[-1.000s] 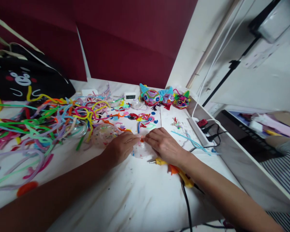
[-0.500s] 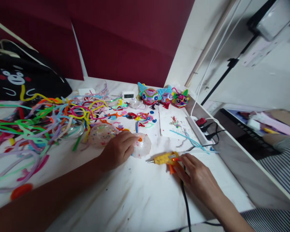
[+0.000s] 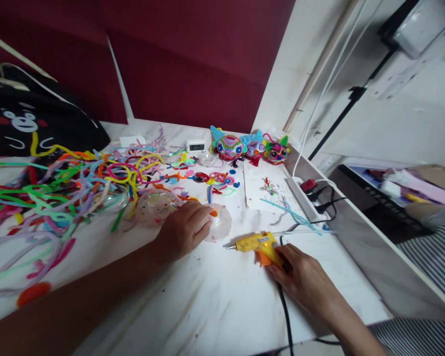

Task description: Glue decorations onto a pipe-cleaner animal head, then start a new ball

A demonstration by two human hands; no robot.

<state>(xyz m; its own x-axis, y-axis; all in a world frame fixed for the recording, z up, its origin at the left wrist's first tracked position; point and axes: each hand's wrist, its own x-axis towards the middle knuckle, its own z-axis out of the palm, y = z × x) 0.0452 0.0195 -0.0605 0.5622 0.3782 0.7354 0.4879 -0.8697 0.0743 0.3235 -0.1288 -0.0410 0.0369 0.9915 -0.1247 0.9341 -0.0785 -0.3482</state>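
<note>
My left hand [image 3: 185,228] is curled over the left side of a translucent plastic dome [image 3: 220,226], its fingertips beside a small orange piece [image 3: 213,213] on top. My right hand [image 3: 300,272] has its fingers closed around the handle of a yellow hot glue gun [image 3: 257,242]. The gun's metal nozzle points left toward the dome, a short gap away, and its orange trigger shows below. A clear glue stick [image 3: 300,232] juts from the gun's back. Another translucent dome [image 3: 154,207], speckled with colour, lies behind my left wrist.
Tangled pipe cleaners [image 3: 59,193] spread over the left side. Three decorated animal-face balls [image 3: 230,147] stand at the back near a small digital clock [image 3: 196,146]. On the right are a power strip [image 3: 307,200] and a raised table edge [image 3: 374,247]. A black cord [image 3: 286,311] runs below the gun.
My right hand has slid down and right from the gun's rear onto its handle. The left fingers have shifted slightly off the orange piece, and the dome has barely moved.
</note>
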